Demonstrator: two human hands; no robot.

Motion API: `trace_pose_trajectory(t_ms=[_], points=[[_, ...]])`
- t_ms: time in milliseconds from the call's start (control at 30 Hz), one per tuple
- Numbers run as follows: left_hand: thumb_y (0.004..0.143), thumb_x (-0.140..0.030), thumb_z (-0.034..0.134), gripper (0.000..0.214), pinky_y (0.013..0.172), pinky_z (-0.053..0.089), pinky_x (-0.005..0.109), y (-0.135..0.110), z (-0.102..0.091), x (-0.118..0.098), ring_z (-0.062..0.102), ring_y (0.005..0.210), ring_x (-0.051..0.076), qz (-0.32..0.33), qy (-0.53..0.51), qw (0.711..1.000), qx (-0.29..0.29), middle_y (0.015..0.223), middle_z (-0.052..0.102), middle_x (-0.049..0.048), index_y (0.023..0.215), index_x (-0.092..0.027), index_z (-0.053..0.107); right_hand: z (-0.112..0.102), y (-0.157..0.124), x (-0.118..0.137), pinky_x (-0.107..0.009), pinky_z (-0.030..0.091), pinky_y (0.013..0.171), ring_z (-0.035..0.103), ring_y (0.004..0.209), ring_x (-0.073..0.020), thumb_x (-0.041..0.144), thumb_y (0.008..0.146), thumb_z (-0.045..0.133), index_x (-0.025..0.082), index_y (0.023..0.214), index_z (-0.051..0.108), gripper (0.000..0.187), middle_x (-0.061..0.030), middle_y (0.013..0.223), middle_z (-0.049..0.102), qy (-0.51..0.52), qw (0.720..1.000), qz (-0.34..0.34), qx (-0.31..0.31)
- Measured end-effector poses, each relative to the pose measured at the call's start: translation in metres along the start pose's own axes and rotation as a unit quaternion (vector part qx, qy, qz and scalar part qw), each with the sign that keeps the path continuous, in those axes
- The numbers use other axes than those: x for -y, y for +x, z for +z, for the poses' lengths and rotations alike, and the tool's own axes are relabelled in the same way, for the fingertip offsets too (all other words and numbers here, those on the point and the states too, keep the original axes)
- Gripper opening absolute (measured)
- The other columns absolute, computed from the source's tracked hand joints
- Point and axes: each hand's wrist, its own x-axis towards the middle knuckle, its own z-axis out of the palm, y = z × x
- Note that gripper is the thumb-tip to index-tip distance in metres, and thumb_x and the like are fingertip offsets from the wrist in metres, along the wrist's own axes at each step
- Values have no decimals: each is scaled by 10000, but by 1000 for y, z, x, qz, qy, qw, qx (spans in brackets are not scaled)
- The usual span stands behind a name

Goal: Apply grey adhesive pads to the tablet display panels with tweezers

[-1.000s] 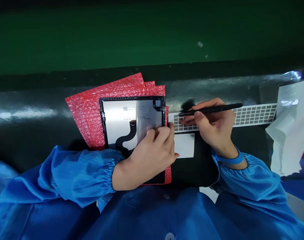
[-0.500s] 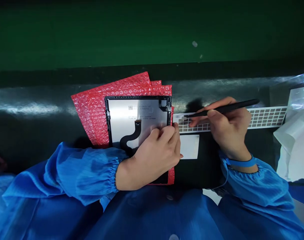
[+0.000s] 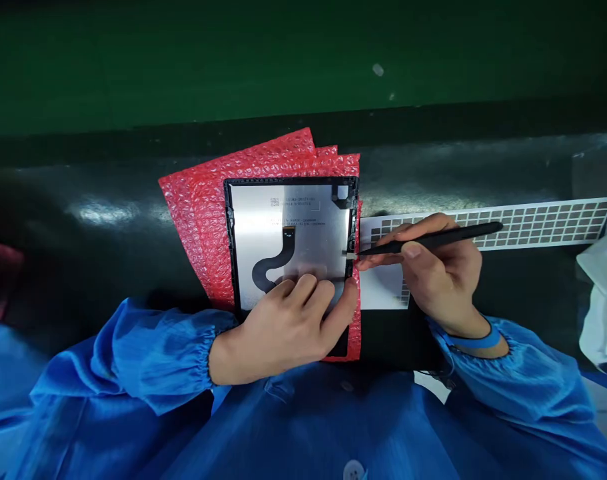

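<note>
Nearest the viewer, two blue smock sleeves [image 3: 133, 360] with elastic cuffs reach forward over a dark, glossy work mat [image 3: 98, 227], and a blue wrist strap [image 3: 476, 341] circles the right wrist. The left hand [image 3: 288, 327] lies flat with its fingers lightly spread, pressing on the lower part of a display panel [image 3: 288, 227]. The panel lies back-side up, with a black frame, a silvery rear sheet and a curving black ribbon cable [image 3: 268, 270], on a stack of red bubble-wrap pouches [image 3: 193, 213]. The right hand [image 3: 433, 273] pinches black tweezers [image 3: 428, 242] between thumb and fingers, their tips at the panel's right edge beside a tiny pale piece. Just right of the panel are a white card [image 3: 383, 287] and a strip of grey square labels [image 3: 528, 223]. A white plastic bag [image 3: 603, 313] sits at the right edge, and a green wall [image 3: 233, 60] runs beyond.
</note>
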Motion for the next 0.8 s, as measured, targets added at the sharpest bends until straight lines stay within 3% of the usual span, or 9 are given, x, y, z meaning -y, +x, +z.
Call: trace_pose_trajectory(t_ms=[333,800], points=[[1158,-377,628,481,599,587,359,3,-2,3,816,892,272,-14,-6,1000,-2,1040,810,138,1434,14,666,0,-1,-5,-327,792,740,883,781,-202,282,1067,788,265,1104,788,41,-10,891,861,-2,1000,19,15],[1162,-395,618,530,641,604,356,6,-3,5,804,882,265,-12,-15,1000,19,1060,804,145,1459,43,650,0,2,-6,-314,794,764,888,789,-196,260,1060,798,260,1114,828,62,-6,918,861,-1,1000,1,20]])
